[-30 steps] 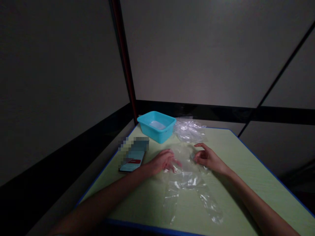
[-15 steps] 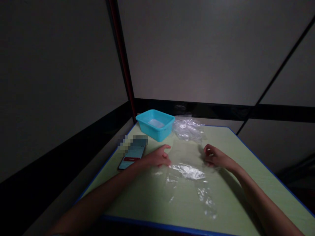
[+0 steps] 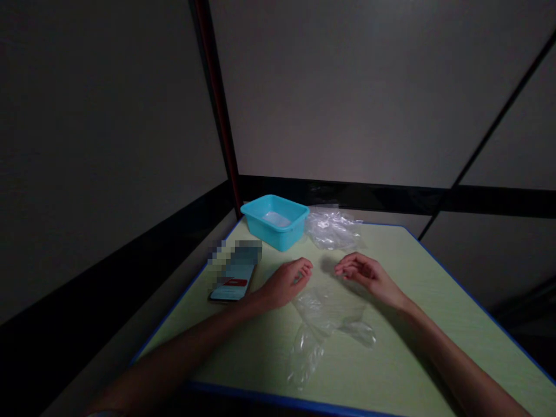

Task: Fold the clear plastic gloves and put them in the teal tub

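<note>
A clear plastic bag point(image 3: 328, 313) lies spread on the pale green table, its two strap-like ends toward the front edge. Just beyond its upper left side is my left hand point(image 3: 287, 282), fingers loosely curved and apart, nothing in it. Across from it, my right hand point(image 3: 367, 275) hovers above the table past the bag's upper right, palm turned inward, fingers slightly bent and empty. A gap separates the two hands.
A blue plastic basin point(image 3: 278, 236) stands at the back left, with some clear material inside. Beside it lies a heap of clear plastic bags point(image 3: 332, 227). A phone point(image 3: 237, 278) rests on the table point(image 3: 434, 289) near its left edge. Walls rise behind and to the left.
Both hands have come closer together; the right moved left and slightly away from me. The bag has shifted and changed shape, its strap-like ends now spread differently.
</note>
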Demonstrator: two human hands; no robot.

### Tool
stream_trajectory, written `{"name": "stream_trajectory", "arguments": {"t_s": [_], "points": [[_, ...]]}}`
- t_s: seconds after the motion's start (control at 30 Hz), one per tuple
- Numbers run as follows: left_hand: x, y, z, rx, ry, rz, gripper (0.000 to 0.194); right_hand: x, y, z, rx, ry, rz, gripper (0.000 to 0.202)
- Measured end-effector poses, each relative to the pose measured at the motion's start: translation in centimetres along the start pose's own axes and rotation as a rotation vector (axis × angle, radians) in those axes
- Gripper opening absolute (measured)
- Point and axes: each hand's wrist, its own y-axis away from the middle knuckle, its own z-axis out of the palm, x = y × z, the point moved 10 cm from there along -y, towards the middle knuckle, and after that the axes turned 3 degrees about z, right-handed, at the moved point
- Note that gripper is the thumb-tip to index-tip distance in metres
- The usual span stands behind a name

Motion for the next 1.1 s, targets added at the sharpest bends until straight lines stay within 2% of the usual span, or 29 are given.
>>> {"name": "stream_trajectory", "arguments": {"t_s": [0.1, 0.2, 0.3, 0.43, 0.63, 0.7, 0.8, 0.9, 0.93, 1.0, 1.1], "points": [[-0.8, 0.2, 2.1, -0.133, 0.131, -0.06, 0.012, 0.5, -0.5, 1.9, -0.029, 0.151, -0.106, 0.02], [-1.6, 0.4, 2.9, -0.178, 0.299, -0.103, 0.016, 1.1, -0.3, 3.6, -0.101, 0.37, -0.151, 0.028], [-2.2, 0.6, 3.5, -0.232, 0.413, -0.163, 0.024, 1.5, -0.1, 4.2, -0.139, 0.508, -0.142, 0.034], [-2.5, 1.2, 4.5, -0.362, 0.482, -0.246, 0.031, 1.7, -0.1, 4.0, -0.125, 0.609, -0.137, 0.038], [-1.2, 3.4, 6.0, -0.72, 0.484, -0.326, 0.041, 2.3, 0.3, 1.9, -0.051, 0.762, -0.096, 0.04], [-0.9, 3.9, 6.0, -0.794, 0.437, -0.344, 0.041, 2.3, 0.3, 1.0, -0.019, 0.808, -0.062, 0.038], [-1.5, 3.7, 5.4, -0.762, 0.324, -0.373, 0.033, 1.3, 0.3, -0.6, 0.043, 0.851, -0.056, 0.03], [-1.8, 2.4, 4.2, -0.586, 0.254, -0.324, 0.024, 0.5, 0.9, -2.7, 0.063, 0.774, 0.039, 0.01], [-1.7, 2.1, 3.9, -0.535, 0.249, -0.295, 0.022, 0.7, 1.3, -3.2, 0.023, 0.7, 0.111, 0.011], [-1.5, 1.7, 3.7, -0.486, 0.249, -0.247, 0.021, 1.7, 2.6, -3.0, -0.152, 0.499, 0.292, 0.019], [-1.4, 2.0, 4.2, -0.504, 0.233, -0.226, 0.023, 2.7, 6.0, -0.7, -0.512, 0.254, 0.519, 0.022]]}}
